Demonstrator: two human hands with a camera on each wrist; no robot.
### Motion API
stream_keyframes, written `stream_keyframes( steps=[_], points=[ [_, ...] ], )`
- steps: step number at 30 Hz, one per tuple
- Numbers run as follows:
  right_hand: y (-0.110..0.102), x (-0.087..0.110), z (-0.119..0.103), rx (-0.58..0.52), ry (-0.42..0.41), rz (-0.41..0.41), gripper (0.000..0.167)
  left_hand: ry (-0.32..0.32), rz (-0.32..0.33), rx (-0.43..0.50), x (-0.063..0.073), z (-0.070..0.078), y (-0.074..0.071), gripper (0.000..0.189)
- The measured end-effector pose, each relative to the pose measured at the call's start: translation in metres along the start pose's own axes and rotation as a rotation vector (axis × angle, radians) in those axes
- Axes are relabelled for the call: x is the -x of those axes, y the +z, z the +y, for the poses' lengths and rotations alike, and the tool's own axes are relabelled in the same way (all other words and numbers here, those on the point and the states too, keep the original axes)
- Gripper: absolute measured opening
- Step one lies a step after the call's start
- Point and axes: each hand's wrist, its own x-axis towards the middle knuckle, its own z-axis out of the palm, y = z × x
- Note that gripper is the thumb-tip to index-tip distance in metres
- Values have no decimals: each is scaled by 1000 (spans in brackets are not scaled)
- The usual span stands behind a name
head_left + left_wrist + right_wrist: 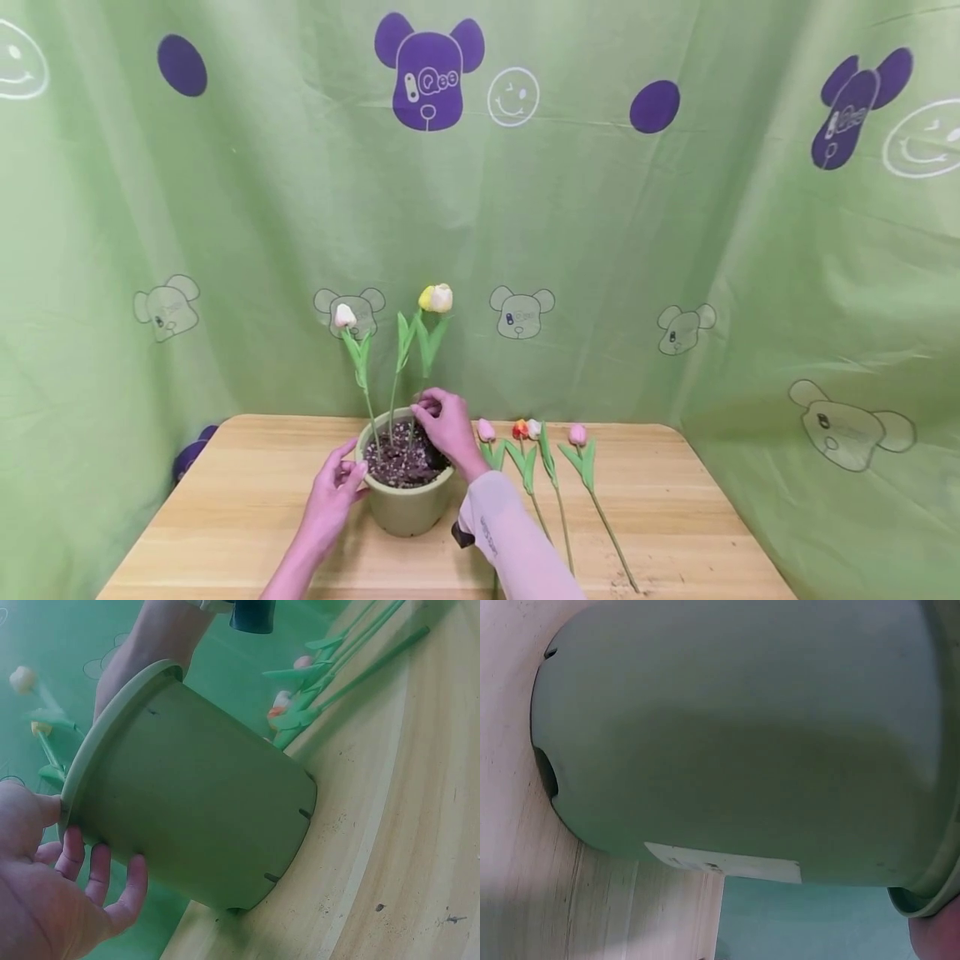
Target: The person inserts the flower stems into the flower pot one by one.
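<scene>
Head view: pot (405, 512) is filled with dark soil (401, 467), three tulips (402, 343) stuck in; rim (105, 729) gripped by left hand (333, 485), one stem (425, 379) pinched by right hand (450, 427).

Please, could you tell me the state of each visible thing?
Pot: upright on the table
Soil: inside the pot
Potted tulips: three, standing in the pot
Loose tulips: four, lying on the table
Label: stuck to the pot's side
Table: flecked with dark crumbs
Curtain: hanging, creased
Left hand: holding the pot's rim
Right hand: pinching one potted tulip's stem
</scene>
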Motion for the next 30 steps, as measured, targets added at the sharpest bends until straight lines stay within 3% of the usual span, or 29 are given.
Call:
stream_keyframes(
  steps=[10, 15, 24, 30],
  points=[
    [-7, 10, 1, -43, 57, 139, 25, -7, 2, 5, 0, -2, 2, 57],
    [-22, 14, 0, -55, 92, 152, 26, -2, 9, 5, -1, -2, 1, 57],
    [-84, 28, 18, -36, 104, 141, 26, -4, 5, -10, 0, 0, 1, 56],
    [-134, 46, 41, -20, 190, 138, 33, -6, -4, -6, 1, 1, 0, 57]
  ],
)
